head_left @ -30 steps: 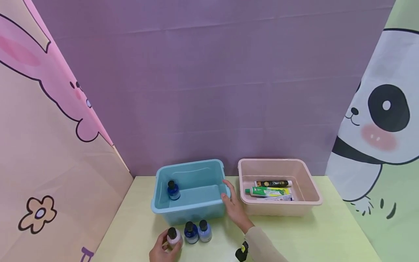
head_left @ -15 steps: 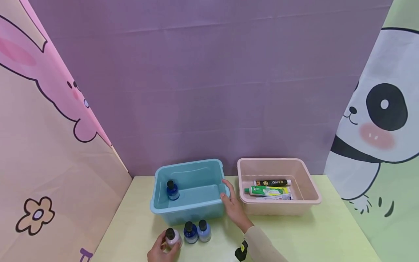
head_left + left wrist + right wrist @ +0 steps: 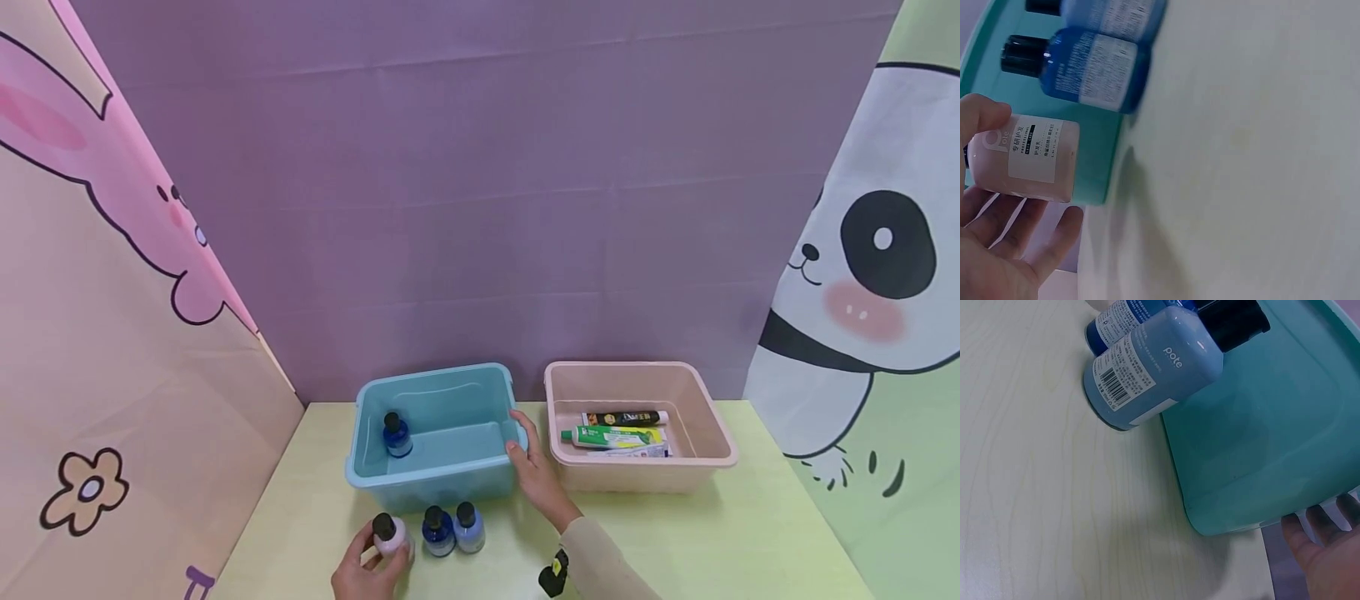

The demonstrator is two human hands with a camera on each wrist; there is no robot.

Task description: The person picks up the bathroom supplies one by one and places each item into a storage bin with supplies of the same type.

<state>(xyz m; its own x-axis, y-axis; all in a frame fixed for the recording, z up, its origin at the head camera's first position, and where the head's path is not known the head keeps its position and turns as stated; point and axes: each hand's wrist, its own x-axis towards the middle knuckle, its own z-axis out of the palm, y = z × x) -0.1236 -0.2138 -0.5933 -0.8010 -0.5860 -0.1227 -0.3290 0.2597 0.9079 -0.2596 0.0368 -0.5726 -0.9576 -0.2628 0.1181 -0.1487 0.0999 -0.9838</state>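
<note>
My left hand (image 3: 372, 567) grips a small pale pink bottle (image 3: 1029, 156) with a black cap, thumb on one side and fingers on the other. In the left wrist view the bottle stands off the table, its label facing the camera. My right hand (image 3: 542, 483) holds the right end of the blue plastic bin (image 3: 435, 487) at its rim. Beside the pink bottle, a dark blue bottle (image 3: 438, 533) and a light blue bottle (image 3: 1154, 369) stand upright before the bin. Inside the bin, at its left, is another dark blue bottle (image 3: 397, 436).
A pink bin (image 3: 645, 479) stands right of the blue one, holding a black toothpaste tube (image 3: 626, 418), a green and yellow tube (image 3: 615, 438) and a whitish tube (image 3: 633, 452). Behind both bins rises a purple backdrop (image 3: 480, 208). The pale table (image 3: 750, 542) has patterned panels on either side.
My left hand has raised the pink bottle slightly and moved it a little left, its cap tipping leftward. My right hand stays on the blue bin's rim.
</note>
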